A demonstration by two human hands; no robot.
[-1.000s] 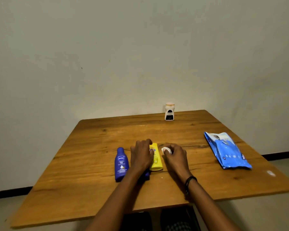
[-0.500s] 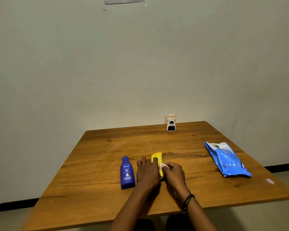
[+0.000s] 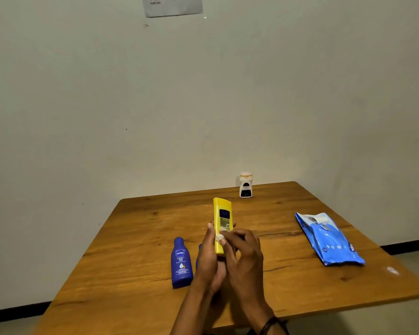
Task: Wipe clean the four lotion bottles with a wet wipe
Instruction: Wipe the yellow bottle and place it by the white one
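My left hand (image 3: 209, 258) hides most of one blue bottle (image 3: 198, 253) and the lower end of the yellow bottle (image 3: 222, 217). It grips this bottle above the table (image 3: 143, 238), long axis near-upright; my right hand (image 3: 246, 258) pinches a wipe (image 3: 219, 237) against it.

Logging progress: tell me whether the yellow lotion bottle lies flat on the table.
No: the left hand holds the yellow lotion bottle up, clear of the wooden table.

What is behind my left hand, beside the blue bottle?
Only a dark blue sliver, likely another bottle, shows at the edge of the left hand, beside the blue bottle. The hand, gripping the yellow bottle, covers the rest.
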